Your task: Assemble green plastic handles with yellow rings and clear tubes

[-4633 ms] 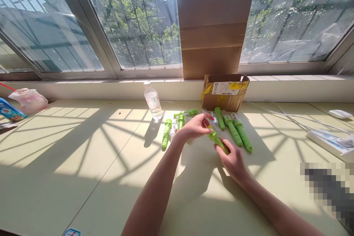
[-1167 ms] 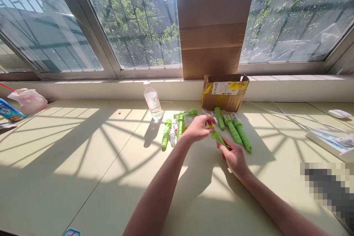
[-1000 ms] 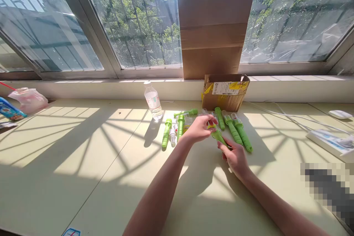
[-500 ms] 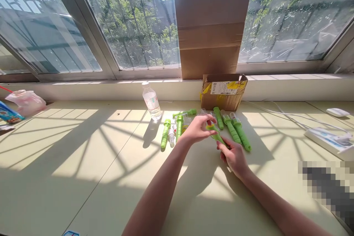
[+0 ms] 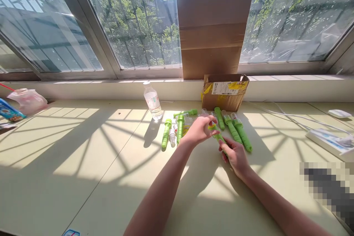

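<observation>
Between my hands is a green ribbed tube, held at a slant above the table. My right hand wraps round its lower part, thumb on top. At its upper end my left hand has its fingers curled in on the rim; what lies under those fingers is partly hidden. Just right of it lie a green tube with a clear cap and another such tube. A shorter green piece rests behind. Left of my left hand are more green tubes and a small clear cap.
An open cardboard box stands at the back by the sill, with a tall cardboard sheet behind it. A water bottle is upright on the left. To the right sit a power strip and cables.
My left fingers have drawn in slightly at the tube's upper end. Both hands stay in nearly the same place, and the whole view has shifted a little.
</observation>
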`<state>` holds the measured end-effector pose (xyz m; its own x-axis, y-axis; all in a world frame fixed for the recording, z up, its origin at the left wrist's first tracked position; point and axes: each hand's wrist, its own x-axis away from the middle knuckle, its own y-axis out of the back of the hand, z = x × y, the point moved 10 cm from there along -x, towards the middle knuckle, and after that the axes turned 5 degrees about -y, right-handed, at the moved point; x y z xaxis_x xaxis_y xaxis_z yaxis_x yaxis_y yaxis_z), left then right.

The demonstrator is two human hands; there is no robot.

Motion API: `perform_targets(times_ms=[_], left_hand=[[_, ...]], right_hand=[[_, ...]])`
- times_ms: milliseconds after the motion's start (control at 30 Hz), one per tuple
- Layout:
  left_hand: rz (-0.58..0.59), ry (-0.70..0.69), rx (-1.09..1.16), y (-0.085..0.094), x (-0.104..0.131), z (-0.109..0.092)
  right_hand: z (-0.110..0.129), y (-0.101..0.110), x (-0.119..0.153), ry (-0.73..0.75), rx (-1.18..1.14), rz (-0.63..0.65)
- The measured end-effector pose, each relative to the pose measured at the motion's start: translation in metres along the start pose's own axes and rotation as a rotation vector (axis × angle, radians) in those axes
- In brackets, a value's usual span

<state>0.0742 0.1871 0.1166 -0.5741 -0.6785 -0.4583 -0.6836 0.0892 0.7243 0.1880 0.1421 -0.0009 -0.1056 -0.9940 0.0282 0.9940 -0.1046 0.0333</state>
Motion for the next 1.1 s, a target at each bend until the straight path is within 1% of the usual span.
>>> perform_targets(times_ms=[167,300,367,433,500,533,567,667,733,833,900,1100], left_hand=[[0.027,-0.006,-0.046,-0.004,-0.001,0.0],[0.005,-0.041,0.009,0.002,0.0,-0.003],[-0.016,-0.073,0.075,0.005,0.0,-0.008],[-0.023,-0.089,0.1,0.003,0.0,-0.014],[-0.01,-0.067,0.042,-0.004,-0.002,-0.017],[-0.02,-0.032,-0.016,-0.007,-0.002,-0.016],[-0.009,-0.029,-0.055,-0.012,-0.003,-0.018],[-0.023,-0.006,-0.057,-0.018,-0.002,-0.017],[-0.032,-0.01,-0.022,-0.016,0.0,-0.014],[-0.053,-0.042,0.051,-0.006,0.001,-0.013],[-0.055,-0.01,0.09,-0.002,0.001,-0.009],[-0.006,0.219,0.138,-0.003,0.001,0.008]], right_hand=[[-0.003,0.0,-0.001,-0.043,-0.044,0.002],[-0.001,-0.002,0.001,-0.072,-0.053,0.022],[0.004,-0.004,0.002,-0.04,0.009,0.042],[0.01,-0.007,0.002,0.018,0.109,0.052],[0.012,-0.006,0.001,0.065,0.181,0.029],[0.011,-0.004,0.0,0.075,0.193,0.008],[0.009,-0.002,-0.001,0.076,0.19,-0.021],[0.004,0.003,-0.003,0.071,0.202,-0.074],[0.003,0.002,-0.003,0.076,0.244,-0.082],[0.005,0.0,-0.001,0.093,0.317,-0.088],[0.008,-0.001,0.0,0.107,0.345,-0.09],[0.018,-0.005,0.006,0.153,0.409,-0.096]])
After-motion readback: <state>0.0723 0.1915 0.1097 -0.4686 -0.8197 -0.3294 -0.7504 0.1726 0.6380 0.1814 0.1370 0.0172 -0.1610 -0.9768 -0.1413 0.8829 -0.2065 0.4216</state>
